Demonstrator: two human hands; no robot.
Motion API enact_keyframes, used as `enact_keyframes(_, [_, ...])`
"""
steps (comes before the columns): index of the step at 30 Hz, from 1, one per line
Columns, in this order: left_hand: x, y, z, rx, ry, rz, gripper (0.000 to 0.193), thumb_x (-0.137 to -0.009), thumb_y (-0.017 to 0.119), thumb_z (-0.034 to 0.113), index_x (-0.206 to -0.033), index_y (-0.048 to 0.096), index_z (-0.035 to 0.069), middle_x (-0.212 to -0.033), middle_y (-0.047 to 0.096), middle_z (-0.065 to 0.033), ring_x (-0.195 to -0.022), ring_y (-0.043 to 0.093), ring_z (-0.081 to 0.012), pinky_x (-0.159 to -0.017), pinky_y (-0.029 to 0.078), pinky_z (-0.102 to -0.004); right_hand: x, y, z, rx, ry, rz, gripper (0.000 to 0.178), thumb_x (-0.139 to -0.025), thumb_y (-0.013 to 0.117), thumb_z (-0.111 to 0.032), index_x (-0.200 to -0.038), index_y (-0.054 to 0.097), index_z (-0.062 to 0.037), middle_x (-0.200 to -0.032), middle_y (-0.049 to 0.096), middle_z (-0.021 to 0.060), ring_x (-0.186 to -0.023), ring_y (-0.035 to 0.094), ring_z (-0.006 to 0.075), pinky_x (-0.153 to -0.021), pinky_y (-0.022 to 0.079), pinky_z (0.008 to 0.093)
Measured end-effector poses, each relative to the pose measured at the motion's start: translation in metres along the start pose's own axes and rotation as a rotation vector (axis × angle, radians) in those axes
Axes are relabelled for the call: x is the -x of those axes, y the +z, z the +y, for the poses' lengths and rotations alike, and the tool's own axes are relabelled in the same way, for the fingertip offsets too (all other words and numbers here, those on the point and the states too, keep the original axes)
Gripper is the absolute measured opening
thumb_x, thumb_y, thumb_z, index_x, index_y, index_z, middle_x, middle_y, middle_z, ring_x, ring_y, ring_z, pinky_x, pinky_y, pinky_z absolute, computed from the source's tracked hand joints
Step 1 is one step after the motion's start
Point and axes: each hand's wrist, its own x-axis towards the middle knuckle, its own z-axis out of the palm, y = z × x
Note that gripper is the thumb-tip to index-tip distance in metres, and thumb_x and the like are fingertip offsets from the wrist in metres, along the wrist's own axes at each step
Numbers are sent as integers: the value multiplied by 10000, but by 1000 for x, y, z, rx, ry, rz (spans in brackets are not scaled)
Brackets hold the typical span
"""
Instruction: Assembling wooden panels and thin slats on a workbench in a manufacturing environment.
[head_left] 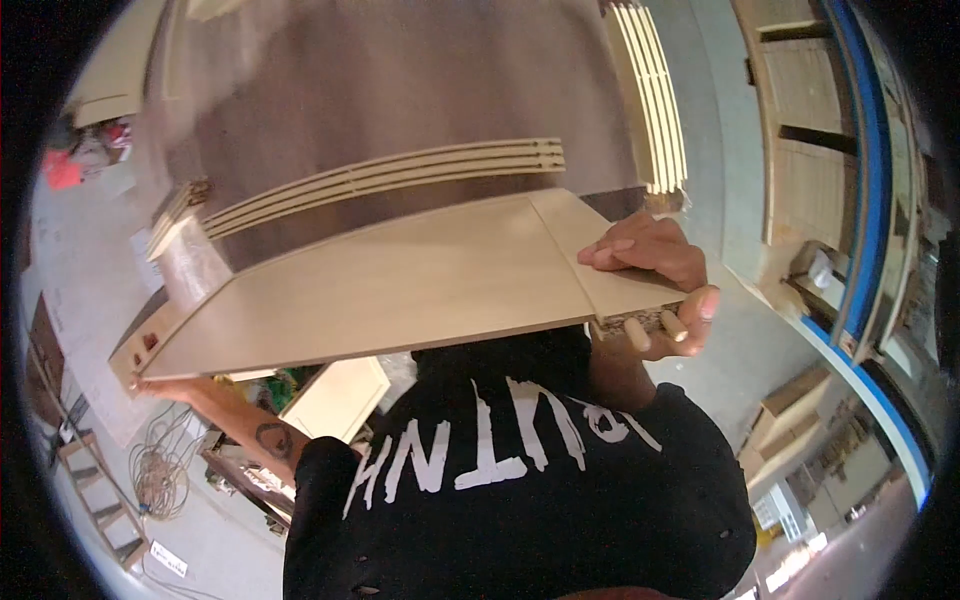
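I hold a wide, pale wooden panel [380, 275] tilted in front of my chest, with a narrow strip across each end. My right hand [655, 265] grips the right end strip, its fingers on the top face and its thumb at the end. Two round wooden dowels [637, 334] stick out of that strip's raw edge by the thumb. Holes [143, 350] show in the left end strip. My left hand [165, 387] holds the lower left corner; most of its fingers are hidden by the panel.
Beyond the panel, long grooved strips [390, 178] lie on a brown tabletop [420, 80]. More strips [652, 100] sit along its right edge. A blue-edged rack [870, 180] with boards stands right. Coiled cable [163, 475] lies on the floor lower left.
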Motion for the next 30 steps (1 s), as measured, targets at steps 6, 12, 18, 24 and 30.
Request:
enact_keyframes(6, [-38, -51, -24, 28, -68, -173, 657, -902, 337, 579, -1331, 386, 85, -1332, 448, -193, -1201, 456, -361, -969, 395, -537, 2, 1, -12, -63, 7, 43, 677, -994, 158, -430, -900, 571, 98, -700, 573, 204, -566, 560, 272, -556, 498, 352])
enact_keyframes(12, [-63, -104, -53, -431, 364, -264, 634, -925, 308, 555, -1313, 406, 64, -1383, 435, -204, -1230, 465, -345, -1003, 407, -519, -9, -4, -16, -109, 120, -46, 669, -1008, 153, -438, -918, 562, 84, -711, 580, 187, -561, 549, 263, -545, 480, 341])
enact_keyframes(18, [-48, -74, -41, -461, 255, -205, 644, -922, 309, 551, -1319, 404, 53, -1376, 438, -214, -1224, 469, -353, -1003, 409, -522, -11, 3, -26, 105, 179, -106, 584, -1016, 151, -416, -1001, 545, 15, -756, 611, 151, -607, 587, 247, -623, 460, 409])
enact_keyframes(24, [-54, -45, -49, -516, 237, -249, 655, -918, 309, 547, -1325, 401, 42, -1369, 441, -223, -1219, 473, -362, -1004, 411, -525, -25, -11, -26, 126, 335, -277, 557, -1007, 161, -424, -1101, 530, -18, -883, 601, 97, -764, 610, 235, -687, 452, 400])
enact_keyframes(30, [-61, -18, -54, -521, 215, -298, 665, -915, 310, 542, -1331, 399, 31, -1362, 444, -232, -1213, 477, -370, -1004, 413, -528, -26, -4, -19, 151, 358, -163, 557, -995, 157, -427, -1030, 555, -38, -823, 598, 100, -668, 585, 221, -657, 447, 389])
